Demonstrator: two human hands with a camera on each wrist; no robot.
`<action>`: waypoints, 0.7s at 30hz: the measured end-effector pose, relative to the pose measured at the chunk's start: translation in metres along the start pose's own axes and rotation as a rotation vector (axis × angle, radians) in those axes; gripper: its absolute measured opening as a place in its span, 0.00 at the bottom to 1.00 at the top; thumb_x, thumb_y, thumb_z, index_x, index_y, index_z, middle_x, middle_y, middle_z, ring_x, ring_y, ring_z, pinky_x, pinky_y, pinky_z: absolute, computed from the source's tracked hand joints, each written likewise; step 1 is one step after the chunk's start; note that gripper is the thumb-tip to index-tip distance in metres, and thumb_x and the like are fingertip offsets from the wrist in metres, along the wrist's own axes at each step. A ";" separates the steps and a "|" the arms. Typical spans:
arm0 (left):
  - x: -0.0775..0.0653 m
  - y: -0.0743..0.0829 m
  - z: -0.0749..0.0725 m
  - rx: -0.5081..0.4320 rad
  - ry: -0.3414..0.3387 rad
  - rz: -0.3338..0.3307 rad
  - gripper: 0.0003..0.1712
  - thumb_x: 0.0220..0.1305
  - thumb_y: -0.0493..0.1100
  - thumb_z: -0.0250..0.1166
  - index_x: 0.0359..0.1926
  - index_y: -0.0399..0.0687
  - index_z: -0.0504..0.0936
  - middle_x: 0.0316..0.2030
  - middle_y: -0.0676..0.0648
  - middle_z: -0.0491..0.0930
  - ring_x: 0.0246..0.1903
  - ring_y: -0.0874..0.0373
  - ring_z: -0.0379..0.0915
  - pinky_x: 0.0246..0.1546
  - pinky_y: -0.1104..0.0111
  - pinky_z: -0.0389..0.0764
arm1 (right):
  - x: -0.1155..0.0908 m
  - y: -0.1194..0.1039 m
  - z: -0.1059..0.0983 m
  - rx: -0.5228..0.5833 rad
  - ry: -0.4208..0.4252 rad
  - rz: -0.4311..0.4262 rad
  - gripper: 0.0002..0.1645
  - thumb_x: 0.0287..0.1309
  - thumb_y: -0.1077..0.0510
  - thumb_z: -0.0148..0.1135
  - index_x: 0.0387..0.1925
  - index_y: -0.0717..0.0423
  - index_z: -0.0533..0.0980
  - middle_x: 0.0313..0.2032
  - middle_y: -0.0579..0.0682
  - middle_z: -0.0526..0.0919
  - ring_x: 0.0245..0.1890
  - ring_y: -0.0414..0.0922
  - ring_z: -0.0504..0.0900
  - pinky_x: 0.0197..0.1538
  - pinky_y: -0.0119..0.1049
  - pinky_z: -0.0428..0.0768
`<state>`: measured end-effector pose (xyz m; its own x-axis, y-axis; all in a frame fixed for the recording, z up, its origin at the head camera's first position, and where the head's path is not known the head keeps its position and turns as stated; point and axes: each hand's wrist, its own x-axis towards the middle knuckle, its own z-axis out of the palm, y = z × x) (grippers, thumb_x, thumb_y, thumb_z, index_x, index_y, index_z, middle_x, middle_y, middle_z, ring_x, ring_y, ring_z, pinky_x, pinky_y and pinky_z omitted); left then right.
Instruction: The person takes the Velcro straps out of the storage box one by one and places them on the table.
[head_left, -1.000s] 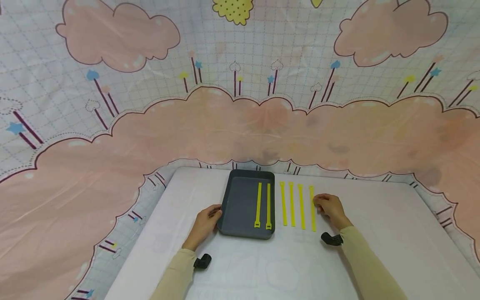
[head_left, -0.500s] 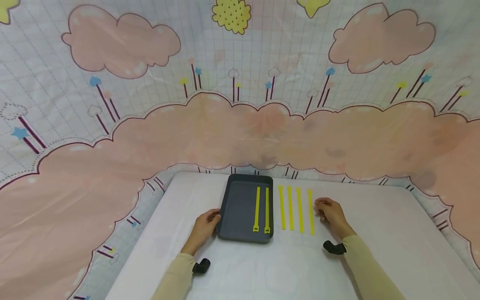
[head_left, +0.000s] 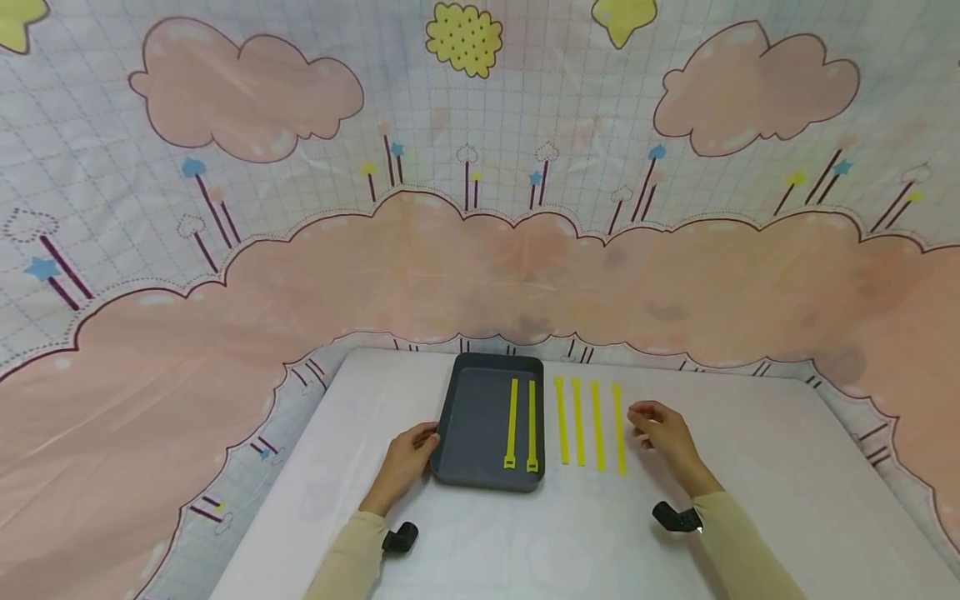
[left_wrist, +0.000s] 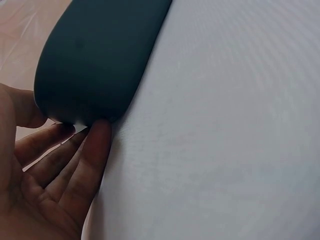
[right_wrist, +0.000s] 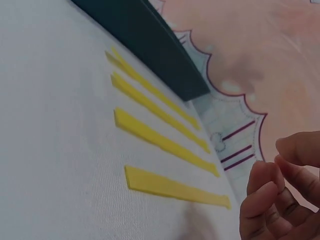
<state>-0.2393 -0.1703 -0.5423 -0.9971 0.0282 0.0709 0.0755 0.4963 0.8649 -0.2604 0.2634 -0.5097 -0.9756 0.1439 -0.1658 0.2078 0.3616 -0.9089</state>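
My left hand (head_left: 405, 464) holds the left wall of a dark grey rectangular tray (head_left: 471, 433), thumb at the rim and fingertips against the outside in the left wrist view. Two flat yellow straps with slotted heads, a left strap (head_left: 512, 425) and a right strap (head_left: 532, 425), lie side by side in the tray, heads toward me. Several more such straps (head_left: 597, 427) are lined up on the table to its right, heads pointing away. Just right of the outermost strap (right_wrist: 175, 189), my right hand (head_left: 667, 433) hovers with loosely bent fingers, holding nothing.
A white table (head_left: 600, 542) carries everything. Behind it and along its sides hangs a patterned cloth (head_left: 480, 267) with pink clouds. Each wrist wears a black camera, the left camera (head_left: 401, 537) and the right camera (head_left: 677, 517).
My right hand has drawn slightly away to the right from the outermost strap, which stays on the table. The left hand keeps its place on the tray. The head view has tilted up a little.
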 end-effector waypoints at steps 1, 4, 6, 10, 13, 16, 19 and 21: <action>0.000 0.000 0.000 0.000 -0.001 0.000 0.19 0.70 0.42 0.59 0.58 0.41 0.79 0.52 0.39 0.83 0.54 0.45 0.80 0.54 0.53 0.79 | -0.003 -0.001 0.000 -0.003 -0.003 -0.009 0.21 0.69 0.51 0.57 0.55 0.62 0.73 0.49 0.61 0.79 0.35 0.39 0.78 0.34 0.30 0.79; 0.000 0.000 0.000 -0.001 -0.002 0.005 0.19 0.71 0.42 0.59 0.59 0.41 0.79 0.52 0.38 0.83 0.54 0.44 0.80 0.54 0.53 0.79 | -0.010 -0.005 0.001 -0.002 -0.008 -0.033 0.21 0.69 0.51 0.57 0.55 0.62 0.73 0.51 0.62 0.78 0.36 0.40 0.78 0.35 0.29 0.79; 0.000 0.001 0.000 -0.001 -0.002 0.007 0.19 0.71 0.42 0.59 0.59 0.40 0.79 0.52 0.38 0.83 0.54 0.44 0.80 0.54 0.53 0.79 | -0.015 -0.008 0.000 -0.009 -0.009 -0.051 0.22 0.70 0.50 0.57 0.56 0.62 0.73 0.51 0.62 0.78 0.37 0.39 0.78 0.36 0.29 0.79; -0.001 0.003 0.000 -0.004 -0.001 0.006 0.19 0.70 0.42 0.59 0.58 0.40 0.79 0.52 0.38 0.83 0.53 0.44 0.80 0.53 0.53 0.79 | -0.022 -0.018 0.000 -0.016 -0.012 -0.084 0.23 0.69 0.49 0.57 0.56 0.61 0.74 0.50 0.59 0.79 0.37 0.39 0.78 0.37 0.30 0.79; -0.001 0.004 0.000 -0.004 0.001 0.007 0.19 0.70 0.41 0.59 0.58 0.39 0.79 0.51 0.38 0.83 0.52 0.44 0.81 0.52 0.53 0.79 | -0.027 -0.025 0.001 -0.017 -0.016 -0.107 0.22 0.69 0.50 0.58 0.55 0.62 0.74 0.48 0.57 0.79 0.37 0.39 0.78 0.37 0.31 0.79; -0.001 0.004 0.000 -0.005 0.000 0.004 0.19 0.70 0.41 0.59 0.58 0.38 0.79 0.51 0.38 0.83 0.52 0.45 0.81 0.52 0.53 0.80 | -0.030 -0.031 0.002 -0.016 -0.021 -0.114 0.21 0.69 0.52 0.58 0.55 0.62 0.74 0.46 0.55 0.79 0.38 0.42 0.79 0.37 0.33 0.79; -0.001 0.003 0.001 -0.001 0.001 0.005 0.19 0.70 0.41 0.59 0.58 0.39 0.79 0.51 0.38 0.84 0.52 0.45 0.81 0.52 0.54 0.80 | -0.032 -0.036 0.004 -0.014 -0.024 -0.121 0.20 0.68 0.54 0.59 0.55 0.62 0.74 0.43 0.53 0.80 0.38 0.45 0.79 0.37 0.35 0.79; -0.001 0.003 0.001 0.001 -0.001 0.003 0.19 0.71 0.41 0.59 0.58 0.39 0.79 0.51 0.38 0.83 0.52 0.46 0.81 0.52 0.54 0.80 | -0.034 -0.039 0.006 -0.011 -0.025 -0.133 0.19 0.68 0.54 0.59 0.54 0.62 0.74 0.41 0.52 0.80 0.39 0.47 0.79 0.37 0.36 0.80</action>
<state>-0.2385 -0.1681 -0.5405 -0.9969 0.0301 0.0730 0.0783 0.4968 0.8643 -0.2358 0.2391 -0.4705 -0.9960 0.0713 -0.0539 0.0774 0.3859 -0.9193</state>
